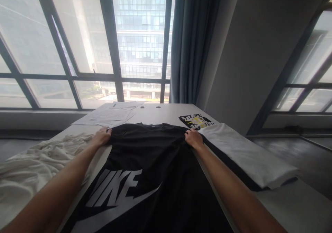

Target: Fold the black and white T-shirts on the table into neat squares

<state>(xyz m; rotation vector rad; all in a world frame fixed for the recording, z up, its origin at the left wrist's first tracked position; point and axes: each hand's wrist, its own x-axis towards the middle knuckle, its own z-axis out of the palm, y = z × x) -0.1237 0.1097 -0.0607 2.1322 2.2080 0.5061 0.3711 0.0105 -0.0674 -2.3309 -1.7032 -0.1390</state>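
A black T-shirt (155,157) with a large white Nike print lies spread on the white table, its neckline toward the window. My left hand (103,136) grips the shirt's upper left edge, fingers curled over the fabric. At the upper right edge my right hand (193,138) has its fingers closed on the same shirt. Both arms reach forward along the sides of the shirt. The lower part of the shirt runs out of view at the bottom.
Crumpled cream fabric (38,167) lies to the left. Papers (111,114) sit on the far left of the white table (176,112). On the right are a folded white garment (243,153) and a black printed piece (195,121) with white and yellow graphics. A curtain (193,43) hangs beside the windows.
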